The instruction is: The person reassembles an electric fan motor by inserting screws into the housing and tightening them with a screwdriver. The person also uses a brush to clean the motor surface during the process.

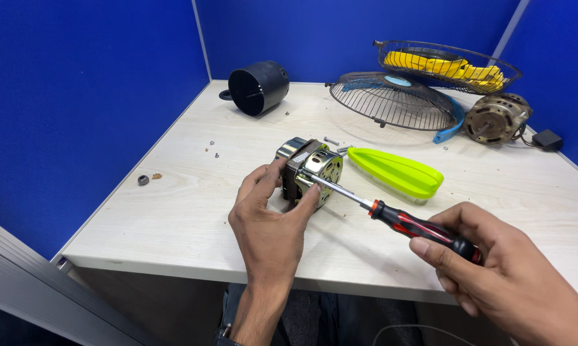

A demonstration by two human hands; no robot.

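Observation:
A shiny metal fan motor lies on its side on the pale wooden table. My left hand grips it from the near side, thumb and fingers around its body. My right hand holds a screwdriver with a red and black handle. Its metal shaft runs up-left, and the tip touches the motor's front plate.
A lime green brush lies just right of the motor. Farther back sit a black cylindrical housing, a wire fan guard, a second guard holding yellow blades and an old brown motor. Small screws and a washer lie at the left.

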